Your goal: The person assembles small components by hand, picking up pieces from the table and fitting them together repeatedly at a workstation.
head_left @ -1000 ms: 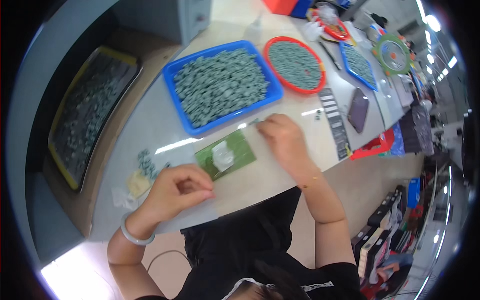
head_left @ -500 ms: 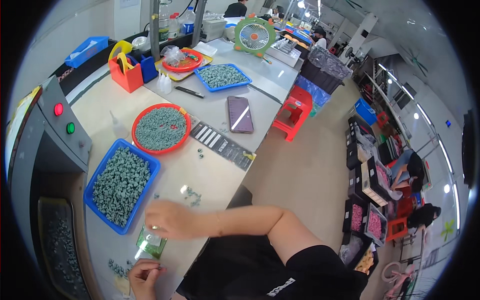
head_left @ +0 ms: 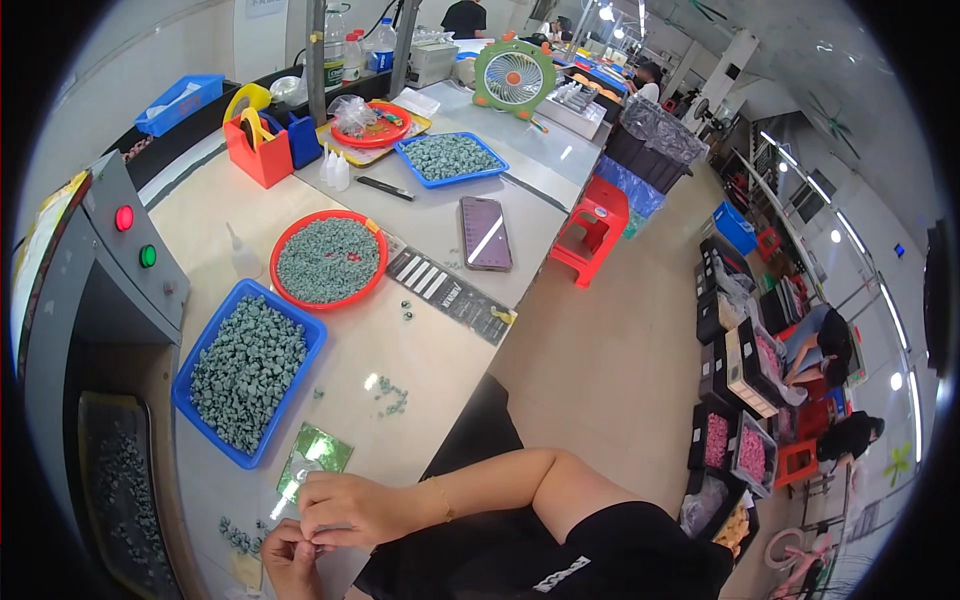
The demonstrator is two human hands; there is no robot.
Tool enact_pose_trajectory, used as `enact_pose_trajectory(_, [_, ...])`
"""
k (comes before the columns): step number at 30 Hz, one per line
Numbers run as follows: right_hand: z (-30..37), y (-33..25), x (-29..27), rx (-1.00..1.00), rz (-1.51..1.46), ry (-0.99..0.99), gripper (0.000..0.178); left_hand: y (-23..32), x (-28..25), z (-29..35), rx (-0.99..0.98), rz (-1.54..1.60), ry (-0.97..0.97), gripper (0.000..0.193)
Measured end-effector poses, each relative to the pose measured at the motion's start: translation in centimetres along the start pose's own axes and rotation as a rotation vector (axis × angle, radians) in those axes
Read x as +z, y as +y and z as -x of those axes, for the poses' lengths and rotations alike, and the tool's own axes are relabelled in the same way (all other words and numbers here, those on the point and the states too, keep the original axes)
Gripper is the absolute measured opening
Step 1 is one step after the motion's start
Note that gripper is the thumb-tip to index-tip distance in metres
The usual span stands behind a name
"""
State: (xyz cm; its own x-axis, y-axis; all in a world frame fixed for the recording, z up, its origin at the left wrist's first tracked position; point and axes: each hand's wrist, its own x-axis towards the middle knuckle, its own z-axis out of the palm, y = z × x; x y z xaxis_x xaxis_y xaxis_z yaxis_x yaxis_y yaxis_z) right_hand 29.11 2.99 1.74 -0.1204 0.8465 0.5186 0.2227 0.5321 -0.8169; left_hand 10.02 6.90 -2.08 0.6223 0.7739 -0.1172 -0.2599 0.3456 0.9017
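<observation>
"Head view: what are things made of?"

"Small lumpy grey-green pieces, like pebbles, fill a blue plastic tray (head_left: 210, 434) and a round red tray (head_left: 385, 256). A shiny green sheet (head_left: 322, 449) lies flat on the smooth, pale surface (head_left: 365, 345), with a whitish patch (head_left: 306, 465) on it."

"Which way does the sheet point?"

"Its long axis slants from the hands up and a little right in the view. The right hand (head_left: 350, 508) hides its lower corner."

"And the fingers?"

"The left hand (head_left: 290, 562) has thumb and fingers pinched together, seemingly on a small piece (head_left: 319, 546) too tiny to make out well; which way it points, I cannot say. Right fingers curl in and meet the left fingertips there, but I cannot tell whether they grip it too."

"Where's that piece, then?"

"Between the fingertips, just below the sheet; loose pieces (head_left: 238, 537) lie beside the left hand."
</observation>
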Motion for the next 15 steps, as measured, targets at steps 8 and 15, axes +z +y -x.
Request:
enact_pose_trajectory(8, [0.6,0.2,-0.8,-0.02,0.075,-0.071,0.013,-0.3,0.8,-0.5,-0.001,-0.175,0.036,0.029])
enact_pose_trajectory(15, [0.2,0.8,-1.6,-0.163,0.099,-0.17,0.013,0.7,1.2,-0.7,-0.098,-0.154,-0.013,0.034])
